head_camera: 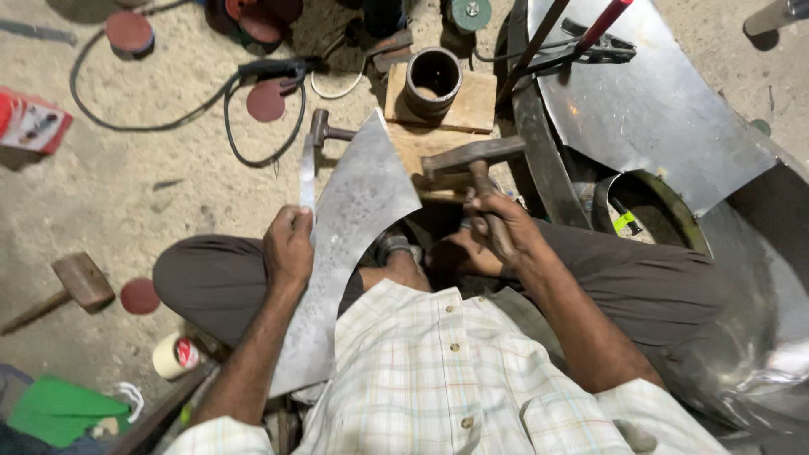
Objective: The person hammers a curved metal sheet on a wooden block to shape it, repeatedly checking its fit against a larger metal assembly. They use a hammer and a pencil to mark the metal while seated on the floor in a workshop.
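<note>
The left hand [289, 247] is gripping the left edge of a curved metal sheet [354, 219]; the right hand [497, 223] is clasping a hammer [472, 156] just right of it, near a wooden block [472, 101].

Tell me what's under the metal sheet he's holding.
The sheet, gripped by the left hand, covers part of a wooden block and the left knee. A second hammer pokes out behind its edge. Anything else beneath is hidden.

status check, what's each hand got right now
Left hand gripping curved metal sheet by its edge. Right hand holding hammer over wood block. Nothing in between.
</note>
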